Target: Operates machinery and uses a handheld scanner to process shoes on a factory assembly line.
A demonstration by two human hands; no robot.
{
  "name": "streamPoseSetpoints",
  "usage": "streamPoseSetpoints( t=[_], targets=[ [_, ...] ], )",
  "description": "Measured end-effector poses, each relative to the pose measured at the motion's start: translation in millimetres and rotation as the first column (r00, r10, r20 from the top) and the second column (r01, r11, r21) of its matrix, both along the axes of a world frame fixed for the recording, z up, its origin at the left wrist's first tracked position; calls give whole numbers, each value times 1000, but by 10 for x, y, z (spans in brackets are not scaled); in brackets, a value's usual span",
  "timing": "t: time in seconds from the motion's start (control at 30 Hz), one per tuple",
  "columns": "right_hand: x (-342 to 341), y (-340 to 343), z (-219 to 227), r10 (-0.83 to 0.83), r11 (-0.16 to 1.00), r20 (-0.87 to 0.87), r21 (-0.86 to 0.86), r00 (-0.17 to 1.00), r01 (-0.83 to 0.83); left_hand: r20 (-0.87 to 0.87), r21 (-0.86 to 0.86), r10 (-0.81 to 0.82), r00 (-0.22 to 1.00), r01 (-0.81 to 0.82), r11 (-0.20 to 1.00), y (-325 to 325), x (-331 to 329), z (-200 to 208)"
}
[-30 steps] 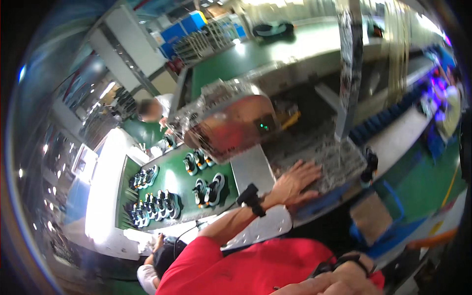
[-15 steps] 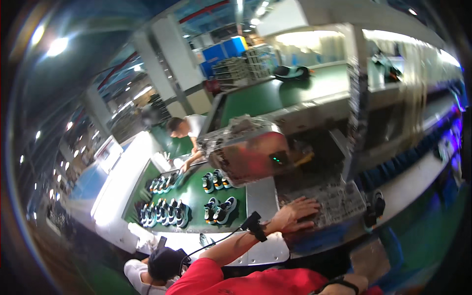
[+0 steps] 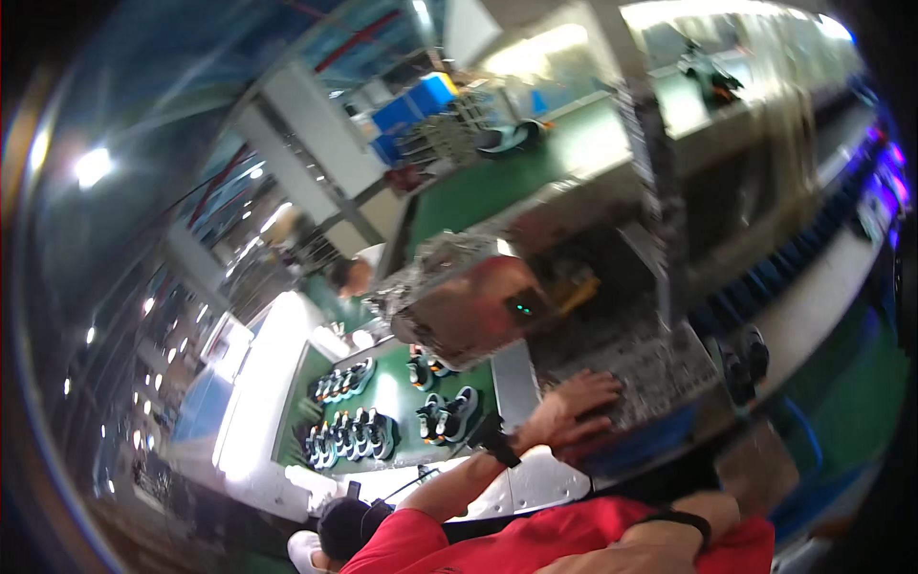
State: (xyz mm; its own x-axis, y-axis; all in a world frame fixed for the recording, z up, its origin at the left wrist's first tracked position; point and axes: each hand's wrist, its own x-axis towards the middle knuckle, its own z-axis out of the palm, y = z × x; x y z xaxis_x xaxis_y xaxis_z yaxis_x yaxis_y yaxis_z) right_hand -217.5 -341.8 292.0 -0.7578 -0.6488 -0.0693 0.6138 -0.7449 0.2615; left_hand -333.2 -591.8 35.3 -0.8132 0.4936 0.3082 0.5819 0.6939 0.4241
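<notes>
Mesh tray point(image 3: 650, 368) lies under my left grip point(image 3: 574, 411), fingers spread flat, released; right grip point(image 3: 712, 512) unclear, I cannot tell. Shoes point(image 3: 382, 421) sit near.

Hands of wearer: two, left hand point(image 3: 574, 407), right hand point(image 3: 703, 512)
Black wristbands: two
Other people: two
Green conveyor belts: two
Shoes on lower belt: about fifteen, exact count blurred
Shoes on upper belt: two

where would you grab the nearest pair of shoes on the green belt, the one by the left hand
Probably by the heel ends of the shoes, coming from the near edge of the green belt, where the left hand rests on the mesh tray. They lie side by side, so fingers could pinch both collars; blur hides details.
</notes>
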Motion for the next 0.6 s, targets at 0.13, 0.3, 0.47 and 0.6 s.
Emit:
streamPoseSetpoints(
  t=[0.13,0.3,0.47,0.6],
  targets=[
    [-451,129,-638,-17,1000,-924,-22,381,-8,3,8,-41,999,41,999,105,3,-3],
    [-834,-121,-632,-150,978,-987,-157,60,-139,10,3,65,998,-65,998,-95,55,93],
    [-1017,-136,-671,-212,976,-976,-209,-46,-65,-55,33,92,994,-91,995,-126,-78,92],
    [-1024,-99,-721,-197,978,-978,-201,-73,49,3,74,44,999,-45,996,-82,-56,-2]
  ],
)
